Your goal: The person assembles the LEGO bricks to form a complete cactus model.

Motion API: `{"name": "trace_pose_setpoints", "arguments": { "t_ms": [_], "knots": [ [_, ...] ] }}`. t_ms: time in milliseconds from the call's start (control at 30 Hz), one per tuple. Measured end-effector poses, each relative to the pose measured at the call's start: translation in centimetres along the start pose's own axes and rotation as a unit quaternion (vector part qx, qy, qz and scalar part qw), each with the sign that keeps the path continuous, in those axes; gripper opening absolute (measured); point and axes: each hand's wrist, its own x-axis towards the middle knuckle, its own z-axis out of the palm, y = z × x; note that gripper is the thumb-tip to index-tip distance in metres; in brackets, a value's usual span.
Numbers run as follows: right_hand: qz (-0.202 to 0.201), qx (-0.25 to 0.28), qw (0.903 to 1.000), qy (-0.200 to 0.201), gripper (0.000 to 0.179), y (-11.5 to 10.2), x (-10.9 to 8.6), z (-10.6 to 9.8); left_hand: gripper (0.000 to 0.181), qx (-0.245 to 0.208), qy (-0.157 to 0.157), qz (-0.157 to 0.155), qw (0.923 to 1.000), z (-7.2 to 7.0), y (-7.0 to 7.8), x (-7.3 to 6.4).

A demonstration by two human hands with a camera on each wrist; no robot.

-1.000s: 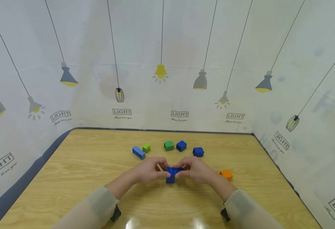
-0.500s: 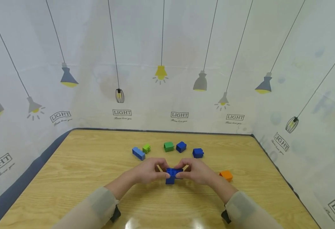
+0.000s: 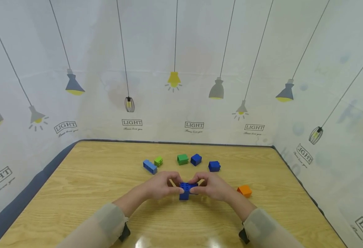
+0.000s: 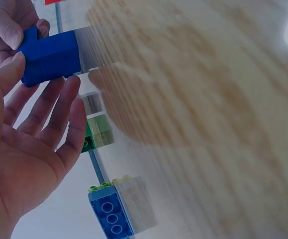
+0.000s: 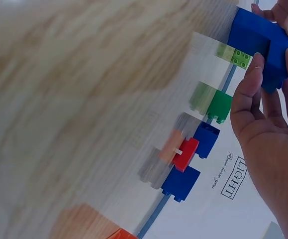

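Barely moved since earlier frame; finger-clamping blue brick assembly (image 3: 185, 192) with left hand (image 3: 162, 186), right hand (image 3: 213, 186); likely just steadying.

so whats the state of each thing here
Held blue blocks: together, studs up; full fit unclear
Left hand: pinching them
Right hand: pinching them
Light blue block: on its side
Lime block: on its side
Green block: on its side
Blue block beside green: on its side
Other blue block: on its side
Orange block: lying loose
Red block: way up unclear
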Motion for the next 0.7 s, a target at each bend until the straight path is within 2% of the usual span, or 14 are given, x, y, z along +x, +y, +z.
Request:
{"name": "trace_pose_setpoints", "arguments": {
  "t_ms": [333, 700],
  "knots": [
    [-0.009, 0.018, 0.9998, -0.001, 0.019, 0.27, 0.05, 0.03, 0.017, 0.012, -0.005, 0.000, 0.9999, 0.03, -0.28, 0.06],
    [-0.007, 0.029, 0.9996, -0.004, 0.017, 0.28, 0.12, 0.13, 0.025, -0.002, -0.009, 0.003, 1.0000, -0.36, -0.44, -0.45]
  ]
}}
